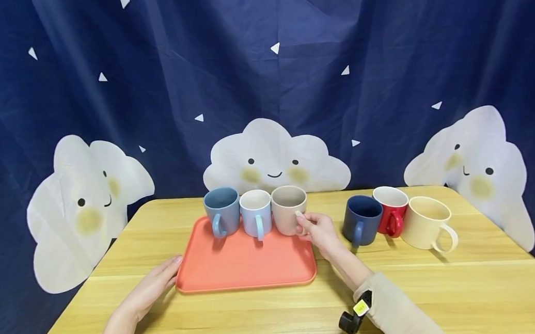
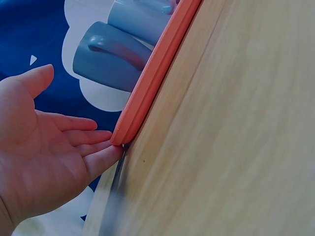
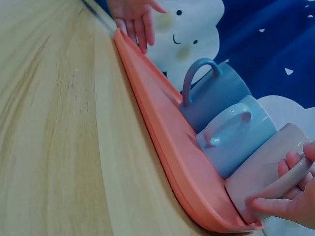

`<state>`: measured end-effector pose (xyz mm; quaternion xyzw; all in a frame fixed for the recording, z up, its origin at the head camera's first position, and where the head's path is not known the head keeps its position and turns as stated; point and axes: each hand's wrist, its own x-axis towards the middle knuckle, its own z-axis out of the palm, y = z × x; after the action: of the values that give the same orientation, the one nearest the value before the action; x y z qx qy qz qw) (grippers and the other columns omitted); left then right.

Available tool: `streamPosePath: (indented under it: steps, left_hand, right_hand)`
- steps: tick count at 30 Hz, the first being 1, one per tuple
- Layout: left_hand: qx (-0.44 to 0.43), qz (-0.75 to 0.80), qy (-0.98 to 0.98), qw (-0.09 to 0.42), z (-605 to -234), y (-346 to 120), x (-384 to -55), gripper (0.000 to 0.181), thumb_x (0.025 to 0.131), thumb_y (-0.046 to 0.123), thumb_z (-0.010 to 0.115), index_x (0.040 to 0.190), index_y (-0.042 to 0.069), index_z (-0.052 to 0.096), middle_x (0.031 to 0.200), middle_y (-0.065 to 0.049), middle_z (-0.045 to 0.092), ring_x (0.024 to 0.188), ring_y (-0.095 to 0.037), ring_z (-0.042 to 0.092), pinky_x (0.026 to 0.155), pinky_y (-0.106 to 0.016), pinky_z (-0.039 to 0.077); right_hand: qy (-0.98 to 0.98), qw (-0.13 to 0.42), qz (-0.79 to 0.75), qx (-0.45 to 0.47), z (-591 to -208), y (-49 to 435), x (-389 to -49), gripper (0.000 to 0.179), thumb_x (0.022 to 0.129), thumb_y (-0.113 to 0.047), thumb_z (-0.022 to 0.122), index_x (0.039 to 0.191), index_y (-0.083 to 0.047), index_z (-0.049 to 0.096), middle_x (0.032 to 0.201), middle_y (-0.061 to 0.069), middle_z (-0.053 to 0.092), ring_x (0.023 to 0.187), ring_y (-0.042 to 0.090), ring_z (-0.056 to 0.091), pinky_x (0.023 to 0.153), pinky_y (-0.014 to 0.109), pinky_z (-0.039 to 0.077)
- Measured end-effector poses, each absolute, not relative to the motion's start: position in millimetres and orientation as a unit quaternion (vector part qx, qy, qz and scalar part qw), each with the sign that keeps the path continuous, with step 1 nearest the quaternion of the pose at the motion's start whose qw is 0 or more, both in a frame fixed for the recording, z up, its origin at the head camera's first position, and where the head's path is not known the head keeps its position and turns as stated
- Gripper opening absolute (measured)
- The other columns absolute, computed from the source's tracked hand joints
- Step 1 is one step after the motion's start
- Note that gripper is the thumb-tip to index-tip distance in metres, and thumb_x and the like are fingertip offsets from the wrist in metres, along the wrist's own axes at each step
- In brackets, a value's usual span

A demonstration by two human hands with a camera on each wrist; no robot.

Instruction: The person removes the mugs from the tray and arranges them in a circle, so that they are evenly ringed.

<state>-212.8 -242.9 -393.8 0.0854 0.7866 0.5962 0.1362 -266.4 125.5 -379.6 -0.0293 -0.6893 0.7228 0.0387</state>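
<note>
A coral red tray [image 1: 251, 269] lies on the wooden table with three mugs lined up along its far side. From left to right stand a grey-blue mug [image 1: 224, 216], a light blue mug [image 1: 251, 217] with a white inside, and a taupe mug [image 1: 285, 212]. My right hand [image 1: 317, 231] grips the taupe mug's handle [image 3: 288, 179] at the tray's right end. At the opposite end, the straight fingers of my left hand [image 1: 156, 283] touch the tray's left edge, palm and thumb spread in the left wrist view.
On the table right of the tray stand a navy mug [image 1: 362, 221], a red mug [image 1: 391, 212] with a white inside, and a large cream mug [image 1: 422, 223], close together. Behind the table hangs a dark blue curtain [image 1: 172, 65] with clouds and triangles.
</note>
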Motion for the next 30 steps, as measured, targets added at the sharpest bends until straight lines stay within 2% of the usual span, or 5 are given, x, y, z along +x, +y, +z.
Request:
streamPosePath:
  steps: [4,13,20,25,30]
  left_hand:
    - [0.084,0.597,0.786,0.137,-393,-243,-212,0.071,0.101,0.039,0.035,0.140,-0.016,0.015,0.147,-0.031,0.014,0.136,-0.037,0.016,0.110,-0.043,0.023]
    - [0.086,0.597,0.786,0.136,-393,-243,-213,0.070,0.101,0.038,0.035,0.140,-0.016,0.013,0.147,-0.032,0.012,0.136,-0.038,0.015,0.110,-0.043,0.022]
    - [0.082,0.595,0.787,0.138,-392,-242,-212,0.071,0.101,0.039,0.035,0.140,-0.016,0.014,0.147,-0.032,0.012,0.136,-0.039,0.015,0.110,-0.043,0.022]
    - [0.082,0.593,0.788,0.140,-393,-242,-213,0.069,0.101,0.037,0.034,0.140,-0.016,0.014,0.147,-0.032,0.012,0.136,-0.039,0.015,0.110,-0.044,0.022]
    - [0.090,0.589,0.791,0.141,-392,-244,-213,0.069,0.102,0.036,0.033,0.140,-0.017,0.013,0.146,-0.034,0.012,0.136,-0.041,0.014,0.110,-0.045,0.022]
  right_hand:
    - [-0.680,0.027,0.732,-0.029,-372,127,-260,0.024,0.092,-0.008,0.058,0.099,0.015,0.059,0.067,0.007,0.058,0.058,0.014,0.059,0.065,0.038,0.058]
    - [-0.674,0.009,0.738,0.027,-351,137,-232,0.024,0.092,-0.005,0.057,0.100,0.017,0.056,0.072,0.007,0.058,0.069,0.016,0.061,0.072,0.034,0.057]
    - [-0.632,-0.019,0.772,0.061,-337,150,-204,0.022,0.092,-0.004,0.056,0.100,0.017,0.056,0.075,0.008,0.057,0.074,0.018,0.060,0.081,0.041,0.055]
    - [-0.628,-0.019,0.774,0.083,-329,164,-186,0.009,0.091,-0.002,0.056,0.091,0.004,0.063,0.078,0.008,0.059,0.072,0.015,0.061,0.081,0.043,0.054]
    - [-0.629,-0.011,0.770,0.106,-324,182,-169,0.013,0.092,-0.003,0.056,0.087,-0.008,0.067,0.079,0.006,0.062,0.072,0.014,0.062,0.080,0.040,0.055]
